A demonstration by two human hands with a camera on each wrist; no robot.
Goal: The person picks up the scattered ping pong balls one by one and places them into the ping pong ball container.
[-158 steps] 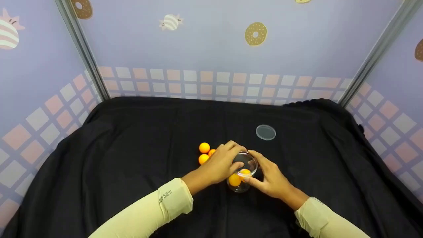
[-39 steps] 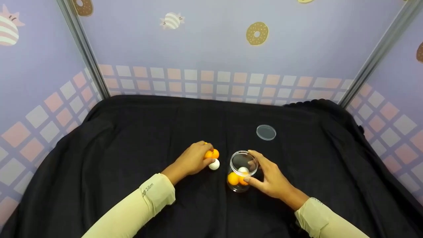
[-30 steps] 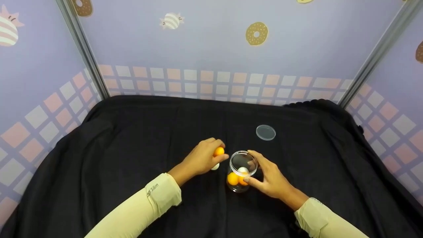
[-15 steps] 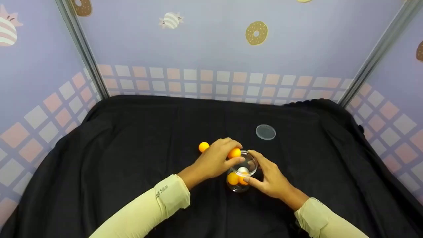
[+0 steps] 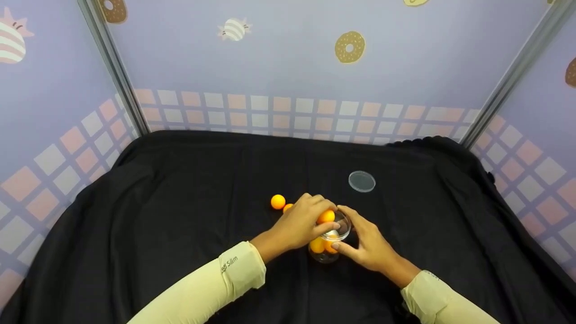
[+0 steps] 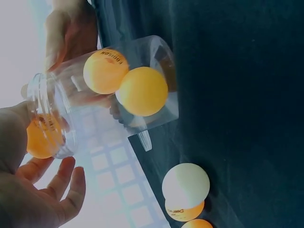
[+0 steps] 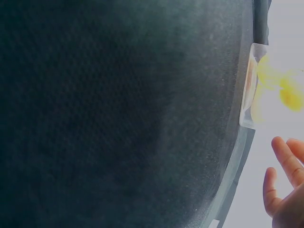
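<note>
In the head view, my left hand [image 5: 302,223] holds an orange ping-pong ball [image 5: 326,216] between thumb and fingers, right at the mouth of a clear jar [image 5: 325,258]. My right hand [image 5: 371,245] grips that upright jar from its right side. Inside sit two orange balls [image 6: 142,91] and a white one [image 5: 332,233], mostly hidden behind the orange ones in the left wrist view. On the cloth beyond my left hand lie another white ball [image 6: 185,185] and two orange balls [image 5: 278,202], partly covered by the hand in the head view.
A clear round lid [image 5: 362,181] lies on the black cloth [image 5: 193,193] behind the jar. Patterned purple wall panels [image 5: 279,58] stand at the back and both sides, joined by grey metal posts [image 5: 118,76].
My left hand went to the loose balls, took an orange ball and carried it right to the jar's mouth. A white ball has appeared in the jar since the oldest frame. My right hand stayed put.
</note>
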